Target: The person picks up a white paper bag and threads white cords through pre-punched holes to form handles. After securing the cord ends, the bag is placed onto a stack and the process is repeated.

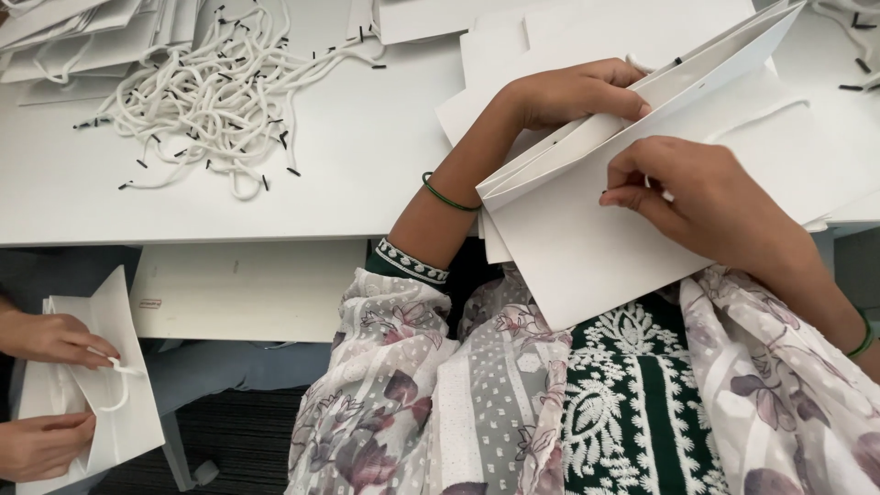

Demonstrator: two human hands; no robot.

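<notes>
A flat white paper bag [587, 247] lies tilted across my lap and the table edge, its mouth toward the upper right. My left hand [577, 92] reaches into the bag's open top and grips its upper panel. My right hand [697, 192] rests on the bag's outer face, thumb and forefinger pinched on a short bit of white cord [662, 191] at the panel. A green bangle [445, 194] circles my left wrist.
A tangle of white cords with black tips [215, 92] lies on the white table [348, 174] at the upper left, beside stacks of flat white bags [73, 41]. More bags [825, 147] lie under mine. At the lower left another person's hands [50, 339] hold a white bag [115, 403].
</notes>
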